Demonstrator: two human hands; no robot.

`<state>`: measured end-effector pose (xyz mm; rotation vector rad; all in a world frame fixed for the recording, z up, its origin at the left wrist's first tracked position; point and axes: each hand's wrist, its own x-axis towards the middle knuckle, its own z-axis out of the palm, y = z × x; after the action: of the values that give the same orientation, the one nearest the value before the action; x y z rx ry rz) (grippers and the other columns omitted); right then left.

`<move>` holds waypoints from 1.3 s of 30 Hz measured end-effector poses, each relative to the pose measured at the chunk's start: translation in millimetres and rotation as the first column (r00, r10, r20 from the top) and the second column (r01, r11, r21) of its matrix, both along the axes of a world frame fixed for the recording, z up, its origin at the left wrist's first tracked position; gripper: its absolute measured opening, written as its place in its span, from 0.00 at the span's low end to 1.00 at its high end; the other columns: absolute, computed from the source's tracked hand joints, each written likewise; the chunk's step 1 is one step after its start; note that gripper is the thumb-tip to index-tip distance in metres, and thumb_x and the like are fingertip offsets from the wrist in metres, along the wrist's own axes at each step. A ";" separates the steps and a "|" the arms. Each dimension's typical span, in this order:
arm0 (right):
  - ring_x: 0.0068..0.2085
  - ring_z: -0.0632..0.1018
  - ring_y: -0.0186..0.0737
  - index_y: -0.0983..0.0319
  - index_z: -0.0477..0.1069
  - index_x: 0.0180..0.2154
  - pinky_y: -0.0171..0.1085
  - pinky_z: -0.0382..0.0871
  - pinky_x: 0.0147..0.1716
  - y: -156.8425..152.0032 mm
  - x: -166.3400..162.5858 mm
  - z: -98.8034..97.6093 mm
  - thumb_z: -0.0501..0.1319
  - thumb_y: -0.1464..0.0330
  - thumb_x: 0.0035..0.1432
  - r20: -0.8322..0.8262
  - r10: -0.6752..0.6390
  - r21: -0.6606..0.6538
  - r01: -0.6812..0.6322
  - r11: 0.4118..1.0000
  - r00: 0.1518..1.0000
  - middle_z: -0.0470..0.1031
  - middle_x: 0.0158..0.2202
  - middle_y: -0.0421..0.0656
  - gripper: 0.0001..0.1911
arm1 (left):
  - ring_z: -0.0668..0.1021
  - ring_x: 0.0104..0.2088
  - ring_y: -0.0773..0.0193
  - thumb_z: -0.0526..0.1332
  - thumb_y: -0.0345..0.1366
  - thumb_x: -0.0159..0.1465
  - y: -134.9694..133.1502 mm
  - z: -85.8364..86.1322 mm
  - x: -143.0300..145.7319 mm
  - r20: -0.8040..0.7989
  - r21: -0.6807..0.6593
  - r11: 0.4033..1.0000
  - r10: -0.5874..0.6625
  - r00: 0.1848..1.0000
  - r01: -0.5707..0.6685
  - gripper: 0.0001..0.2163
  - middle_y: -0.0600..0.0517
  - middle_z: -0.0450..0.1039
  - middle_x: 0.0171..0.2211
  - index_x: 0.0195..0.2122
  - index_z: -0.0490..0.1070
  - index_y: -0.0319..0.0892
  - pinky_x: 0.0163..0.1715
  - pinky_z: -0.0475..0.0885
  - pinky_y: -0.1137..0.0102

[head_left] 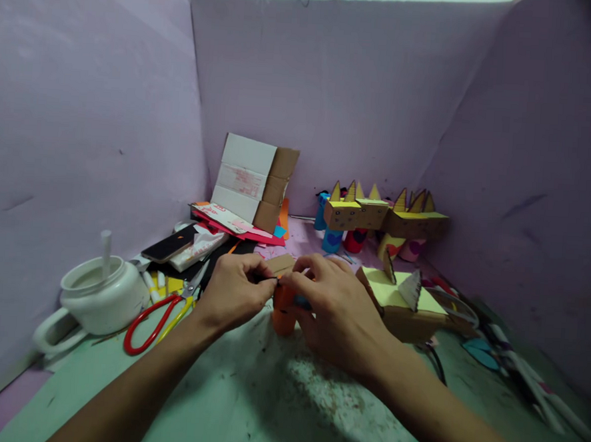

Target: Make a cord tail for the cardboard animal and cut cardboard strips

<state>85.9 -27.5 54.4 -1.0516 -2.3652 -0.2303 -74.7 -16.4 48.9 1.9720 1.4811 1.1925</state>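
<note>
In the middle of the table my right hand (333, 303) curls its fingers around a small orange paper tube (283, 321), which stands upright on the table. My left hand (239, 285) is closed in a pinch at the tube's upper left edge. A thin dark piece shows at its fingertips, too small to name. A bit of brown cardboard (281, 265) lies just behind both hands. Close to my right hand is a cardboard box (409, 321) with a pale yellow top and pointed cardboard triangles on it. My right fingers partly cover the tube.
Red-and-yellow-handled scissors (151, 325) and a white pot (103, 296) with a stick are at left, near a dark phone (170, 242). Folded cardboard (248, 178) leans behind. Spiked cardboard boxes (358, 215) on coloured tubes stand back right; pens (521, 368) lie right. Lilac walls enclose three sides.
</note>
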 end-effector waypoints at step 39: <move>0.37 0.71 0.43 0.59 0.71 0.37 0.42 0.61 0.36 -2.4 -6.0 7.8 0.59 0.73 0.48 0.137 -0.068 -0.032 0.073 0.997 0.988 0.69 0.41 0.47 0.11 | 0.60 0.17 0.75 0.59 0.35 0.51 4.5 -16.9 -9.4 0.296 -0.084 0.992 -0.062 0.953 0.091 0.07 0.59 0.59 0.15 0.20 0.68 0.37 0.15 0.54 0.78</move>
<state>79.9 -29.9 62.2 -1.1727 -2.4633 -0.2938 -84.1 -11.9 32.0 1.6872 1.2754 1.2889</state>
